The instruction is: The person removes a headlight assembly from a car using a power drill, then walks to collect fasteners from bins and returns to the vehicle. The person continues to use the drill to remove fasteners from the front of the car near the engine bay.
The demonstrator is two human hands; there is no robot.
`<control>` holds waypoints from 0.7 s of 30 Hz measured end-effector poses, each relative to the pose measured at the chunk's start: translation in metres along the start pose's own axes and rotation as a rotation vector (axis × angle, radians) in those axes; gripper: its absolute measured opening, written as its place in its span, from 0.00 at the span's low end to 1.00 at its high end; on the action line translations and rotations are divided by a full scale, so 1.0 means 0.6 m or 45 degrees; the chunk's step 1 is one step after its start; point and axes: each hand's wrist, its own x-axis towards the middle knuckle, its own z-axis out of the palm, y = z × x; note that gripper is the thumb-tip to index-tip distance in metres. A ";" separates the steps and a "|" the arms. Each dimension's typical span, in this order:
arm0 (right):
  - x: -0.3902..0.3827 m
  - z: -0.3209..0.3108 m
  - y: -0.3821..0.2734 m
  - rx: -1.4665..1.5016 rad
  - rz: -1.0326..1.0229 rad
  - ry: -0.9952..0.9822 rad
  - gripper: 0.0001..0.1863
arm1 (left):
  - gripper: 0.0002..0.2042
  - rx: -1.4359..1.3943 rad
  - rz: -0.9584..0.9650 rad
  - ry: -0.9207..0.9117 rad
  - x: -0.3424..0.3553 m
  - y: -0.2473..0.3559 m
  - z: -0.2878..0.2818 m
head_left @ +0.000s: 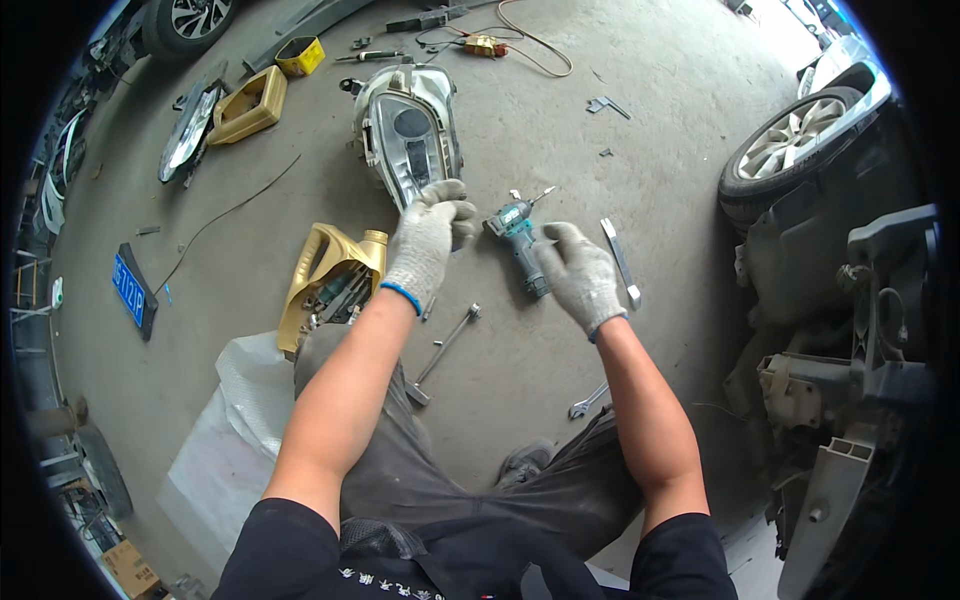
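Note:
My left hand [426,240], in a pale work glove with a blue cuff, is at the lower end of a car headlight [406,125] lying on the floor. Its fingers are curled in; whatever they might hold is hidden. My right hand [582,272], gloved too, hovers right beside the handle of a teal and black cordless driver [520,245]. Its fingers are loosely bent and apart, with nothing visible in them. The driver lies with its bit pointing away to the upper right. Right of that hand rests a flat metal wrench [621,262].
By my left knee stands a cut-open gold jug [335,265] full of tools, next to bubble wrap [255,375]. A ratchet handle [447,345] and a spanner [588,401] lie near my legs. Car parts with a wheel [795,135] line the right side.

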 end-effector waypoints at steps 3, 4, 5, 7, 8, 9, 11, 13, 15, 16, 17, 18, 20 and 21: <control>0.031 -0.009 0.060 -0.012 0.123 0.139 0.21 | 0.17 0.160 0.064 0.134 -0.012 0.031 -0.013; 0.040 -0.013 0.071 -0.059 0.147 0.125 0.20 | 0.16 0.003 0.036 0.043 -0.010 0.029 -0.015; 0.051 -0.003 0.088 -0.003 0.167 0.094 0.19 | 0.15 -0.143 0.027 -0.027 -0.009 0.024 -0.018; 0.046 0.000 0.086 0.047 0.076 0.039 0.17 | 0.12 0.179 0.063 -0.035 -0.038 0.025 0.034; 0.042 0.023 0.025 0.236 0.136 -0.052 0.15 | 0.09 0.311 0.321 -0.152 0.023 -0.046 -0.011; 0.033 0.016 0.038 0.275 0.290 -0.063 0.14 | 0.08 0.723 0.589 0.071 -0.028 -0.038 0.062; 0.033 0.036 0.035 0.207 0.099 -0.105 0.17 | 0.12 0.943 0.520 -0.005 -0.027 -0.062 0.097; 0.066 0.070 0.158 0.125 -0.177 0.031 0.20 | 0.14 0.801 0.380 -0.042 -0.037 -0.091 0.141; 0.077 0.077 0.223 0.565 0.073 0.043 0.18 | 0.14 0.820 0.361 -0.062 -0.053 -0.071 0.152; 0.078 0.080 0.224 0.766 0.186 0.059 0.16 | 0.14 0.792 0.361 -0.037 -0.051 -0.068 0.152; 0.062 0.070 0.173 0.414 0.278 -0.036 0.15 | 0.14 0.776 0.343 0.020 -0.047 -0.070 0.141; 0.049 0.061 0.132 0.325 0.298 -0.099 0.14 | 0.12 0.683 0.394 0.041 -0.046 -0.057 0.131; 0.024 0.035 0.088 0.418 0.301 -0.189 0.13 | 0.15 0.516 0.545 -0.117 -0.070 0.018 0.091; 0.012 0.026 0.079 0.598 0.267 -0.224 0.13 | 0.16 0.816 0.562 -0.314 -0.038 0.026 0.057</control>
